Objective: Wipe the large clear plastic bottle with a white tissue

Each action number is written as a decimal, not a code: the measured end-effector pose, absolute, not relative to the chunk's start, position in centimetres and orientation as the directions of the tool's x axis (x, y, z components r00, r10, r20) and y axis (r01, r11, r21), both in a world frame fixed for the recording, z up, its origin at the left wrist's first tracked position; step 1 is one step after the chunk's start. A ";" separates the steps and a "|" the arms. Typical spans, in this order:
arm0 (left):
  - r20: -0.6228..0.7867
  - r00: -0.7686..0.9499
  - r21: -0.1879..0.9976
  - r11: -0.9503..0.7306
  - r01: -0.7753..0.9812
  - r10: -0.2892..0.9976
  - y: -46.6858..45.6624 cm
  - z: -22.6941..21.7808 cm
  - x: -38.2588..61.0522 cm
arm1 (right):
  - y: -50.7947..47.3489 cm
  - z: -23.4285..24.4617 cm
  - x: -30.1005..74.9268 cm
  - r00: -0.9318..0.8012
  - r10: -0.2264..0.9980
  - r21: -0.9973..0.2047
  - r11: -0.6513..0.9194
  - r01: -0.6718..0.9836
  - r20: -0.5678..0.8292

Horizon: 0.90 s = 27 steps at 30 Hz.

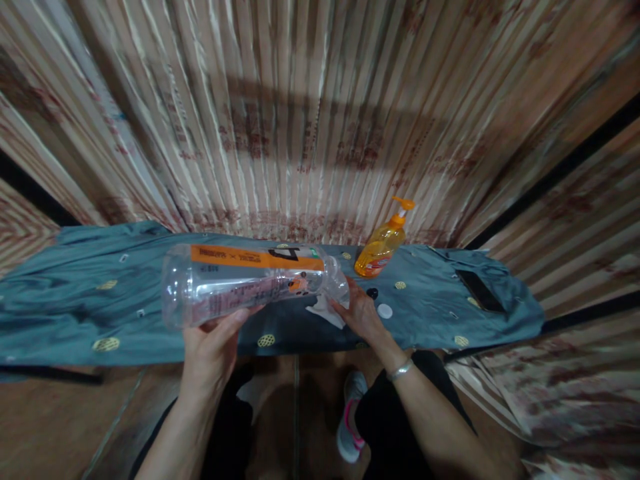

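A large clear plastic bottle (pixel 240 283) with an orange label lies tilted on its side in the air above the cloth, its neck towards the right. My left hand (pixel 213 343) grips the bottle's body from below, near its base. At the neck, my right hand (pixel 360 310) is closed on a thin white tissue (pixel 325 311), which hangs down under the bottle's mouth. My right fingertips are partly hidden by the neck and the tissue. Just beyond that hand, a white cap (pixel 385 311) and a small black cap-like piece (pixel 372 293) lie on the cloth.
A pump bottle of orange liquid (pixel 379 250) stands at the back of the bench, which a green cloth (pixel 150 343) covers. Towards the right end lies a dark phone (pixel 480 291). Patterned curtains (pixel 300 120) hang behind, and dark metal bars (pixel 555 167) slope at both sides.
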<state>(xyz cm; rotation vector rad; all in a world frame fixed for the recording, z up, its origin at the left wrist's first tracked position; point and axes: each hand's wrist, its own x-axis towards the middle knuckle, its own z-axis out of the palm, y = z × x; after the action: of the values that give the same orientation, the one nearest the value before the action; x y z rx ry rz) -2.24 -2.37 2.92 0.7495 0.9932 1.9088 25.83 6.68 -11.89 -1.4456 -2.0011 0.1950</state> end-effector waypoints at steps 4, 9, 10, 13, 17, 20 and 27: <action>0.117 -0.481 0.847 -0.340 -0.409 0.869 -2.3 2.9 -2.3 | 6.6 -11.8 25.7 -0.163 0.904 -0.463 0.350 0.814 0.396; 0.123 -0.488 0.837 -0.355 -0.417 0.864 -2.3 2.5 -2.4 | 6.7 -11.9 25.7 -0.175 0.894 -0.459 0.370 0.808 0.413; 0.125 -0.493 0.835 -0.359 -0.416 0.861 -2.3 2.5 -2.4 | 6.7 -11.9 25.7 -0.177 0.891 -0.461 0.376 0.804 0.418; 0.136 -0.492 0.840 -0.363 -0.403 0.860 -2.3 2.5 -2.5 | 6.7 -11.9 25.8 -0.175 0.892 -0.474 0.378 0.795 0.418; 0.155 -0.451 0.857 -0.347 -0.381 0.879 -2.4 2.5 -2.6 | 6.6 -11.9 25.8 -0.174 0.896 -0.487 0.376 0.788 0.410; 0.167 -0.432 0.862 -0.344 -0.373 0.886 -2.4 2.3 -2.7 | 6.7 -12.0 25.8 -0.170 0.893 -0.486 0.377 0.788 0.416; 0.184 -0.393 0.863 -0.340 -0.375 0.901 -2.3 2.0 -3.1 | 6.7 -11.9 25.8 -0.177 0.904 -0.497 0.368 0.786 0.389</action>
<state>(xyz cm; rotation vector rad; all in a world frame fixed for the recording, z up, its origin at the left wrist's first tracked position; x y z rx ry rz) -3.10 -2.31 1.99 0.8603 0.9523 1.8528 25.82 6.71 -11.86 -1.4561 -1.9993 0.2406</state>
